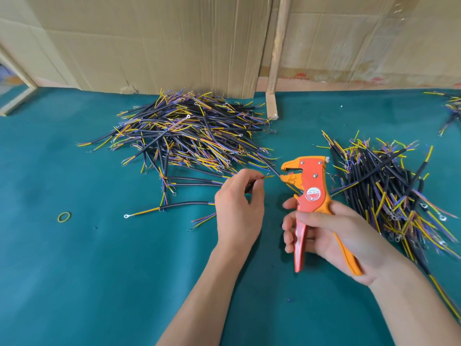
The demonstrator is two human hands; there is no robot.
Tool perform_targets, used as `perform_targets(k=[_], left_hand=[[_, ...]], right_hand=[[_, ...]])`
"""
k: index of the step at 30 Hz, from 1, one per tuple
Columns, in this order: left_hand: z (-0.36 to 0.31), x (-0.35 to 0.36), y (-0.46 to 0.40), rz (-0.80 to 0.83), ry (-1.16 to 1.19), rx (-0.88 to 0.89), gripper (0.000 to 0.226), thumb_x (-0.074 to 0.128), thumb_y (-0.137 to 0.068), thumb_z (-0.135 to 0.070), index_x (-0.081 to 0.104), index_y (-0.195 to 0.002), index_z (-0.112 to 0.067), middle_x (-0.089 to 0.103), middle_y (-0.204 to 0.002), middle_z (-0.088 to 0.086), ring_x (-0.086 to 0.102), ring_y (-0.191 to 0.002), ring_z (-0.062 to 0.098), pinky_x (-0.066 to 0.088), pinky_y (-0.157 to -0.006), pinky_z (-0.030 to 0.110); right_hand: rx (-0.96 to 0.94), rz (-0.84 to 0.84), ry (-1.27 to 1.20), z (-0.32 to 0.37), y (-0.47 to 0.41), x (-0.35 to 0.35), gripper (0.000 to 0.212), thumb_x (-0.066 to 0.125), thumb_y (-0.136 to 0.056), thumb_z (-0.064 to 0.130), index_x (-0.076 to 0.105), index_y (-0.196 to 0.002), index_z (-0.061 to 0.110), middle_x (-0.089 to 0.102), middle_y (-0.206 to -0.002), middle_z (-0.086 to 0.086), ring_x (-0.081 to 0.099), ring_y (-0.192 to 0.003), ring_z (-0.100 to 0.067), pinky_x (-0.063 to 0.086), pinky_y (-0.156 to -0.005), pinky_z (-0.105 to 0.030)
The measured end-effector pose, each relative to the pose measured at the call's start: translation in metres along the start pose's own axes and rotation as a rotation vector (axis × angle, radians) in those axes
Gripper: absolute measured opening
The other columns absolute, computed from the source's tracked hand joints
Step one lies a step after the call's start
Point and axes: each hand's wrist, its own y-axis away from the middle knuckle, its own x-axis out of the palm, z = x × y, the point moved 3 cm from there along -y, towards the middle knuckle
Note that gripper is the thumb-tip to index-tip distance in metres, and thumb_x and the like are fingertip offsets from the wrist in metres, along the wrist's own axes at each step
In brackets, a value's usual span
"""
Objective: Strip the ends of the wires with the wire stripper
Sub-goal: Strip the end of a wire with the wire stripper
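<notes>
Left hand pinches wire between two wire piles

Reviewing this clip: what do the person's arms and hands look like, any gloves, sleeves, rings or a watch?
Both forearms are bare as far as the frame shows, with no sleeves in view. The left hand and right hand wear no gloves, and no rings, watch or wristband are visible.

Counts: 1 wire stripper, orange/red. 2 hands: left hand, right hand. 1 wire pinched in left hand. 3 wire piles: big pile centre-left, second pile at right, small pile at far right edge; wires per pile too many to count. 1 rubber band, yellow. 1 wooden post.
</notes>
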Motion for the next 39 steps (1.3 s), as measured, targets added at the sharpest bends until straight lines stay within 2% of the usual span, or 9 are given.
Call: perform_targets(k=[8,14,20,23,25,27,30,34,39], left_hand=[[-0.003,0.001,-0.002,0.082,0.020,-0.119,0.009,0.065,-0.083,-0.023,0.069,-0.076,-0.020,0.068,-0.073,-0.012,0.061,-0.070,0.011,0.047,-0.068,0.021],[-0.005,-0.002,-0.001,0.149,0.040,-0.190,0.008,0.068,-0.081,-0.021,0.074,-0.075,-0.020,0.070,-0.070,-0.009,0.063,-0.069,0.009,0.051,-0.074,0.030],[-0.005,-0.001,-0.002,0.202,0.048,-0.285,0.015,0.061,-0.072,-0.030,0.072,-0.071,-0.021,0.066,-0.063,-0.006,0.053,-0.058,0.009,0.049,-0.064,0.034],[-0.007,-0.002,-0.001,0.187,0.067,-0.262,0.011,0.060,-0.073,-0.028,0.070,-0.074,-0.022,0.063,-0.061,-0.008,0.051,-0.057,0.008,0.048,-0.063,0.032],[-0.010,-0.003,0.001,0.168,0.079,-0.204,0.007,0.061,-0.077,-0.024,0.065,-0.083,-0.024,0.058,-0.060,-0.010,0.052,-0.057,0.010,0.048,-0.062,0.033],[-0.013,-0.003,0.002,0.178,0.069,-0.136,0.012,0.059,-0.083,-0.018,0.060,-0.091,-0.027,0.056,-0.062,-0.009,0.053,-0.061,0.016,0.049,-0.063,0.037],[-0.013,-0.001,0.002,0.197,0.020,-0.080,0.018,0.053,-0.088,-0.016,0.063,-0.095,-0.029,0.058,-0.067,-0.007,0.054,-0.065,0.020,0.050,-0.064,0.040],[-0.013,-0.001,0.002,0.185,0.010,-0.035,0.021,0.051,-0.091,-0.018,0.069,-0.097,-0.026,0.065,-0.079,-0.010,0.060,-0.074,0.017,0.050,-0.069,0.040],[-0.012,0.000,0.003,0.174,-0.014,0.016,0.016,0.064,-0.087,-0.023,0.072,-0.101,-0.026,0.062,-0.083,-0.010,0.059,-0.079,0.009,0.051,-0.074,0.034]], right_hand=[[-0.063,0.055,0.010,0.004,0.002,0.006,0.043,0.078,-0.078,0.011,0.064,-0.117,-0.001,0.062,-0.093,-0.029,0.060,-0.078,-0.043,0.056,-0.070,-0.047],[-0.058,0.004,-0.015,-0.001,-0.002,0.006,0.046,0.073,-0.077,0.009,0.061,-0.121,-0.003,0.063,-0.094,-0.029,0.062,-0.078,-0.042,0.056,-0.069,-0.048],[-0.085,0.043,-0.073,-0.001,-0.003,0.009,0.041,0.072,-0.079,0.010,0.066,-0.119,0.001,0.065,-0.096,-0.027,0.064,-0.081,-0.041,0.057,-0.072,-0.048],[-0.077,0.031,-0.073,-0.001,-0.003,0.008,0.047,0.074,-0.077,0.012,0.064,-0.121,0.000,0.065,-0.097,-0.028,0.064,-0.081,-0.041,0.057,-0.072,-0.048],[-0.072,0.021,-0.073,-0.001,-0.003,0.007,0.048,0.073,-0.077,0.011,0.062,-0.122,-0.001,0.065,-0.097,-0.028,0.064,-0.081,-0.041,0.057,-0.072,-0.048],[-0.071,0.011,-0.079,-0.002,-0.004,0.006,0.046,0.071,-0.079,0.010,0.062,-0.123,-0.002,0.065,-0.097,-0.028,0.064,-0.081,-0.040,0.057,-0.072,-0.048],[-0.071,-0.011,-0.093,-0.001,-0.005,0.006,0.047,0.070,-0.078,0.009,0.062,-0.123,-0.003,0.065,-0.096,-0.027,0.065,-0.080,-0.040,0.058,-0.072,-0.047],[-0.075,-0.038,-0.106,0.000,-0.005,0.004,0.047,0.070,-0.077,0.009,0.062,-0.121,-0.002,0.066,-0.095,-0.026,0.066,-0.079,-0.039,0.058,-0.071,-0.047],[-0.076,-0.047,-0.108,0.000,-0.005,0.002,0.044,0.071,-0.077,0.009,0.064,-0.119,-0.001,0.066,-0.095,-0.026,0.067,-0.079,-0.039,0.059,-0.071,-0.047]])
